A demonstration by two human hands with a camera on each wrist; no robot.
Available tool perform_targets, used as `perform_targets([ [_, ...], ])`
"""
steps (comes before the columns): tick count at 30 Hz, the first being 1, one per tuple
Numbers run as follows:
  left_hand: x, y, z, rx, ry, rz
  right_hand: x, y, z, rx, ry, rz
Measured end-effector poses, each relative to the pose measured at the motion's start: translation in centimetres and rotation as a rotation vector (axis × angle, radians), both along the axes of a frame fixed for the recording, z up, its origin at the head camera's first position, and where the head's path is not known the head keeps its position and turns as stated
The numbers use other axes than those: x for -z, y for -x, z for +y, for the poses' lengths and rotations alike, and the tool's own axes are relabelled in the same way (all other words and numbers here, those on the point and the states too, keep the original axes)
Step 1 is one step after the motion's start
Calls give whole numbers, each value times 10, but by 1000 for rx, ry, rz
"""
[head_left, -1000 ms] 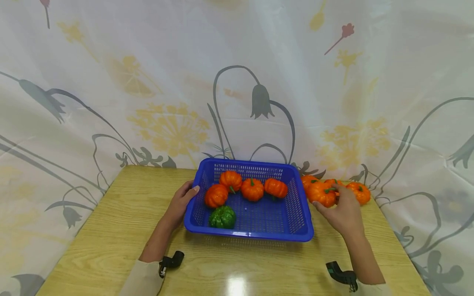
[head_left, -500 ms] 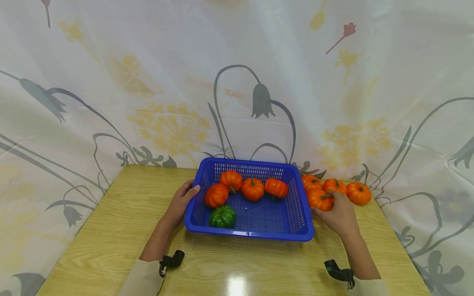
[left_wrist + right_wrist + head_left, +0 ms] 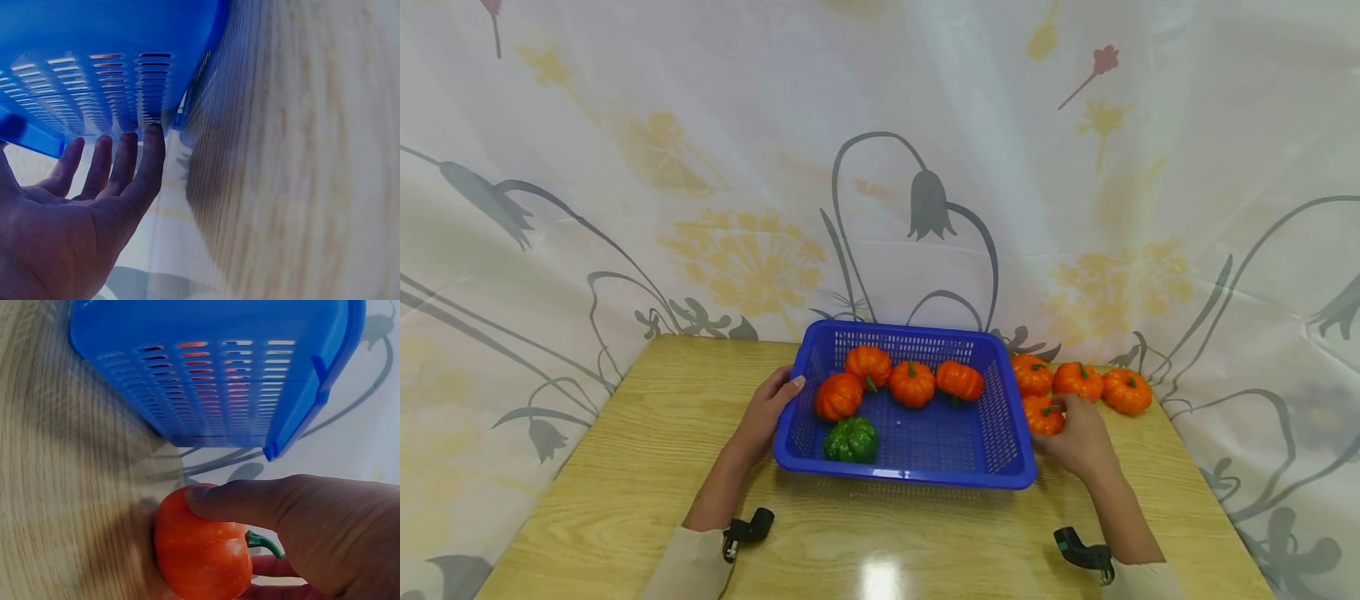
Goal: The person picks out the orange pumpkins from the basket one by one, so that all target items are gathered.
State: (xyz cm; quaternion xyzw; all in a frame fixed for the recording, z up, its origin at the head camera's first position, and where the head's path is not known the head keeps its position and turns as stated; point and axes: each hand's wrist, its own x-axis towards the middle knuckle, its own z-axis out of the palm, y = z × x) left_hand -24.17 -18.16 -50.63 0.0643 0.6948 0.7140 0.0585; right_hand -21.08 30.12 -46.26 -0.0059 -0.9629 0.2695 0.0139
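A blue slotted plastic basket (image 3: 925, 477) sits in the middle of the table. My left hand (image 3: 770, 408) holds its left rim, thumb over the edge; in the left wrist view the fingertips (image 3: 153, 134) meet the slotted side wall. Just right of the basket, my right hand (image 3: 1081, 437) grips a small orange pumpkin (image 3: 1042, 417) with a green stem. In the right wrist view the thumb (image 3: 244, 501) presses one side of that pumpkin (image 3: 203, 550), which is right at the wood surface; other fingers show behind the stem.
Inside the basket lie several orange pumpkins (image 3: 912, 384) and one green pumpkin (image 3: 852, 440). Behind the right hand, 3 more orange pumpkins (image 3: 1078, 381) stand near the table's back edge. A patterned cloth (image 3: 880, 208) hangs behind the wooden table (image 3: 647, 433).
My right hand has brought the orange pumpkin nearer to me and slightly left, down beside the basket, uncovering the pumpkins behind. The left hand and basket have stayed put.
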Motion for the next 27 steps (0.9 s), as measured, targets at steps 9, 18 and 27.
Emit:
perform_targets([
  [9, 0, 1, 0, 3, 0, -4, 1, -1, 1, 8, -2, -24],
  [18, 0, 0, -1, 8, -7, -2, -2, -2, 1, 0, -20, -19],
  [27, 0, -1, -1, 10, 3, 1, -21, -13, -2, -32, -25, 80],
])
